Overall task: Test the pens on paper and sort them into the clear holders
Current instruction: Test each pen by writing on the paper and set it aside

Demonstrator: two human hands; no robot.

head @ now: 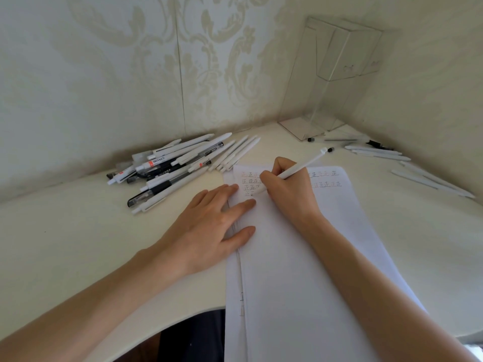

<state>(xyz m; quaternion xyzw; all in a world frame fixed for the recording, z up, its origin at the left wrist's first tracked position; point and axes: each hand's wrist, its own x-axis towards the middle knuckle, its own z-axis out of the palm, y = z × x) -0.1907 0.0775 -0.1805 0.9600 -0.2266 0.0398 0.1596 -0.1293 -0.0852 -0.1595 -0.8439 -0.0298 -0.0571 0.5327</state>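
Pen (300,167) white, slim, matte, clicker end pointing up and away from the right hand (285,189), which grips it in a writing hold, fingers curled round the lower barrel. Tip hidden behind the fingers, so contact with the paper (300,270) cannot be told.

Just beside it, left hand (209,223) lies flat, fingers straight and spread, pressing the paper's left edge. The paper is a long white sheet under both hands, with rows of small 正 marks in red and grey ahead of the right hand, partly covered by it. Its near end is cut off by the frame.

Ahead-left of the left hand, pile of pens (172,165) on the bench (78,231): white barrels, some clear with black grips, a few red labels. They overlap, so the count is unclear.

Far ahead-right of the right hand, clear holders (332,79) stand upright in the corner, walls barely visible, contents hard to make out.

Right of the right hand, loose white pens (376,152) lie near the holders' base. The outer white pens (431,181) are blurred toward the frame edge.
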